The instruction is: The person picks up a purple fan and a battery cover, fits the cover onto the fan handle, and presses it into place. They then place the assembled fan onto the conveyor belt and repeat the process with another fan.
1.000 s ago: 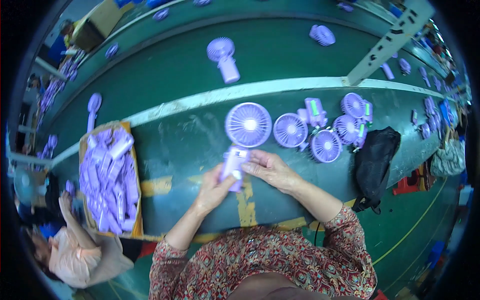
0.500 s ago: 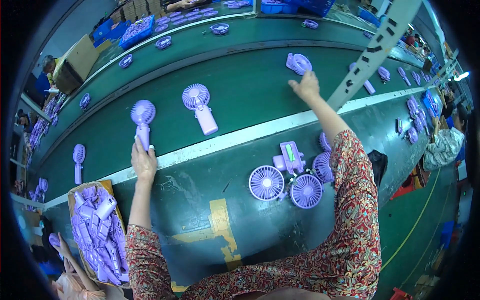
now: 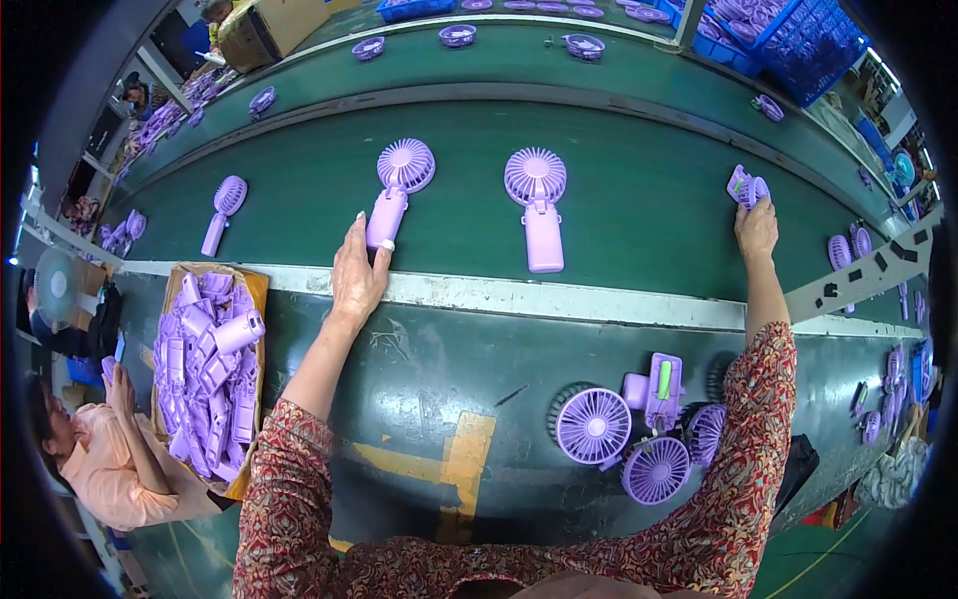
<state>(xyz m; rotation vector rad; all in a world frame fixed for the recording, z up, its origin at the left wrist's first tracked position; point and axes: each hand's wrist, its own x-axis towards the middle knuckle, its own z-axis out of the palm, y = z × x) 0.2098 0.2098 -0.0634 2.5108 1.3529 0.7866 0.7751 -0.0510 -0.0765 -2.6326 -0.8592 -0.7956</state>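
Note:
My left hand point(image 3: 357, 278) reaches over the white rail, its fingers and thumb either side of the lower handle of a purple handheld fan point(image 3: 406, 166). That fan lies on the green conveyor belt point(image 3: 639, 220); a white cover sits on the thumb tip. Farther right, my right hand point(image 3: 756, 228) has its fingers closed on the round head of another purple fan unit point(image 3: 755, 190). This unit has a handle part with a green strip; the fingers partly hide it. Between my hands, a handheld fan point(image 3: 536, 180) lies head away from me.
Several fan heads point(image 3: 595, 426) and an open handle shell with a green strip point(image 3: 664, 382) lie on the near table. A carton point(image 3: 261, 399) holds purple casings. A slanted metal post point(image 3: 878, 262) stands right. A co-worker point(image 3: 130, 459) sits left.
My right hand has reached the fan unit and closed on its head. The view has turned right and shifted. My left hand stays at the same fan's handle.

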